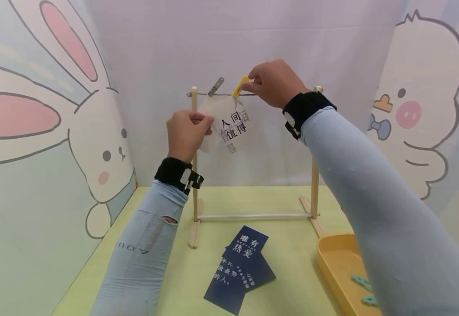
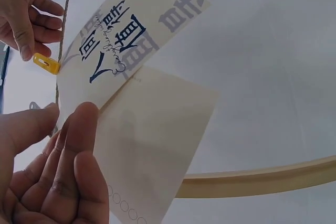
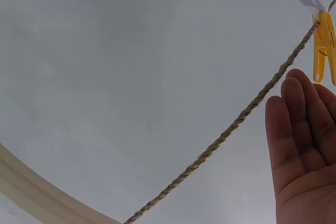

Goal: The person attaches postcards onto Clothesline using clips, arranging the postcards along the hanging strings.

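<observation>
A cream card with dark lettering hangs tilted from the twine, and a yellow clothespin clamps its upper corner there. My left hand pinches that card's left edge between thumb and fingers. Beside the clothespin is my right hand; in the right wrist view its fingers are extended just below the pin's spread handles. Behind the lettered card hangs another pale card, partly hidden, with a row of small circles. A grey clip sits on the twine above it.
The twine runs between the posts of a wooden frame standing on the yellow-green table. Dark blue lettered cards lie overlapping in front. At the right, an orange tray holds green clothespins, partly behind my right forearm.
</observation>
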A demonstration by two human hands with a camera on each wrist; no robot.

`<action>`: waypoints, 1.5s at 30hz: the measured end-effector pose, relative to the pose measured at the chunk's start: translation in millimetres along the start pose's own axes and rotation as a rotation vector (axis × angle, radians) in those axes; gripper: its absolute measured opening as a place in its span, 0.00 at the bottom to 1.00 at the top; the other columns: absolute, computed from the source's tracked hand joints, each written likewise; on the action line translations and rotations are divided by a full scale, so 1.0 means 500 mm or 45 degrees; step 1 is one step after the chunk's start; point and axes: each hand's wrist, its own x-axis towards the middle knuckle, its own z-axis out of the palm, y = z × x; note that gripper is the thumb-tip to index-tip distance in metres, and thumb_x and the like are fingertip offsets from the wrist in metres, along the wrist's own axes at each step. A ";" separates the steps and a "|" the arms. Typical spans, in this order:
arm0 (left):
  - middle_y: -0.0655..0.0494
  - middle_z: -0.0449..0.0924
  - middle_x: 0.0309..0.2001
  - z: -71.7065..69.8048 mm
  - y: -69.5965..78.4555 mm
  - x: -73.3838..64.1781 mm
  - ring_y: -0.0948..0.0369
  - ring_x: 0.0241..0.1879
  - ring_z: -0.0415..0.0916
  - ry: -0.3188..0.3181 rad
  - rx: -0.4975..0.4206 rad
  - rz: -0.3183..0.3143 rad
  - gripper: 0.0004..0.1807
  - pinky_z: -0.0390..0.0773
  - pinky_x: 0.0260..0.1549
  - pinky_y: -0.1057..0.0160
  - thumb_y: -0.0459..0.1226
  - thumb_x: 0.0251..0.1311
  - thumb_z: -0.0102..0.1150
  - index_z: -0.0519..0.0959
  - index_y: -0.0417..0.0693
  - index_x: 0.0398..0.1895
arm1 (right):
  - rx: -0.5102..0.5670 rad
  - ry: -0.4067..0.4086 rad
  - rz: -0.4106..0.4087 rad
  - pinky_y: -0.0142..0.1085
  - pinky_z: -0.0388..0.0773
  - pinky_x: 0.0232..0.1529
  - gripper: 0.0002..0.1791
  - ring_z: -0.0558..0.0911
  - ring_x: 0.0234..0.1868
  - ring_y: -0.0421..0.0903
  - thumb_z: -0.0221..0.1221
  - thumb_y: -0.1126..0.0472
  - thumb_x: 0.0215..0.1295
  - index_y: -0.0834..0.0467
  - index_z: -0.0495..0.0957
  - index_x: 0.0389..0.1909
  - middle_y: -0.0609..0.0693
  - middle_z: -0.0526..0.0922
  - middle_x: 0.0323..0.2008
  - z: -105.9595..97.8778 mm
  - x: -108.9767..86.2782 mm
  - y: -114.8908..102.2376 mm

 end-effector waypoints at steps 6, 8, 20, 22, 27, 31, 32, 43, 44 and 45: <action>0.51 0.90 0.38 -0.002 -0.004 -0.005 0.62 0.34 0.89 -0.002 0.018 0.023 0.14 0.85 0.47 0.59 0.46 0.68 0.68 0.88 0.45 0.45 | 0.006 0.061 -0.010 0.37 0.76 0.40 0.25 0.80 0.37 0.50 0.58 0.42 0.75 0.54 0.84 0.61 0.53 0.89 0.41 0.010 -0.017 0.004; 0.51 0.90 0.37 -0.002 -0.008 -0.006 0.62 0.34 0.89 0.002 0.028 0.033 0.14 0.85 0.46 0.59 0.46 0.68 0.68 0.88 0.44 0.44 | -0.002 0.085 -0.041 0.37 0.76 0.40 0.24 0.80 0.37 0.49 0.58 0.43 0.75 0.54 0.84 0.60 0.53 0.89 0.39 0.014 -0.024 0.008; 0.54 0.89 0.36 -0.003 -0.026 -0.016 0.63 0.34 0.88 -0.028 0.076 0.005 0.16 0.84 0.38 0.61 0.49 0.67 0.68 0.88 0.47 0.45 | 0.067 0.057 -0.114 0.39 0.80 0.43 0.22 0.80 0.37 0.49 0.61 0.45 0.74 0.55 0.86 0.57 0.52 0.87 0.38 0.039 -0.081 0.015; 0.54 0.89 0.35 -0.003 -0.028 -0.018 0.64 0.34 0.88 -0.027 0.085 0.004 0.16 0.84 0.38 0.61 0.49 0.66 0.68 0.88 0.47 0.45 | 0.077 0.057 -0.125 0.39 0.81 0.46 0.22 0.81 0.38 0.49 0.62 0.45 0.73 0.55 0.85 0.57 0.51 0.88 0.40 0.043 -0.089 0.012; 0.54 0.89 0.35 -0.001 -0.033 -0.023 0.63 0.34 0.88 -0.031 0.085 0.004 0.16 0.85 0.38 0.61 0.50 0.66 0.68 0.88 0.48 0.45 | 0.102 0.068 -0.145 0.40 0.82 0.49 0.21 0.82 0.40 0.48 0.63 0.46 0.73 0.55 0.85 0.57 0.51 0.88 0.42 0.052 -0.102 0.010; 0.55 0.89 0.34 0.002 -0.039 -0.031 0.63 0.33 0.88 -0.040 0.106 0.017 0.16 0.84 0.38 0.59 0.50 0.66 0.69 0.89 0.48 0.44 | 0.112 0.074 -0.159 0.39 0.82 0.49 0.20 0.82 0.40 0.48 0.64 0.47 0.72 0.55 0.86 0.56 0.51 0.88 0.41 0.061 -0.110 0.012; 0.55 0.89 0.33 0.004 -0.041 -0.033 0.62 0.33 0.88 -0.041 0.115 0.028 0.15 0.83 0.38 0.59 0.49 0.66 0.69 0.89 0.48 0.43 | 0.114 0.077 -0.167 0.39 0.82 0.48 0.20 0.82 0.39 0.48 0.64 0.47 0.72 0.56 0.86 0.55 0.51 0.88 0.41 0.063 -0.113 0.013; 0.55 0.87 0.31 0.027 -0.064 -0.060 0.61 0.31 0.86 -0.072 0.172 0.060 0.14 0.84 0.38 0.58 0.49 0.66 0.69 0.89 0.48 0.40 | 0.141 0.053 -0.189 0.40 0.84 0.49 0.20 0.84 0.41 0.47 0.65 0.47 0.70 0.56 0.85 0.55 0.50 0.89 0.42 0.083 -0.150 0.020; 0.55 0.87 0.31 0.028 -0.066 -0.062 0.61 0.31 0.86 -0.072 0.172 0.064 0.14 0.84 0.38 0.58 0.49 0.66 0.69 0.89 0.48 0.39 | 0.142 0.053 -0.191 0.40 0.84 0.49 0.20 0.84 0.41 0.47 0.65 0.47 0.70 0.56 0.85 0.55 0.50 0.89 0.42 0.085 -0.151 0.019; 0.56 0.87 0.31 0.030 -0.069 -0.063 0.62 0.31 0.86 -0.074 0.171 0.068 0.14 0.85 0.38 0.58 0.49 0.66 0.69 0.89 0.48 0.39 | 0.143 0.051 -0.194 0.40 0.84 0.48 0.20 0.84 0.40 0.46 0.66 0.47 0.70 0.56 0.85 0.55 0.50 0.89 0.42 0.088 -0.153 0.018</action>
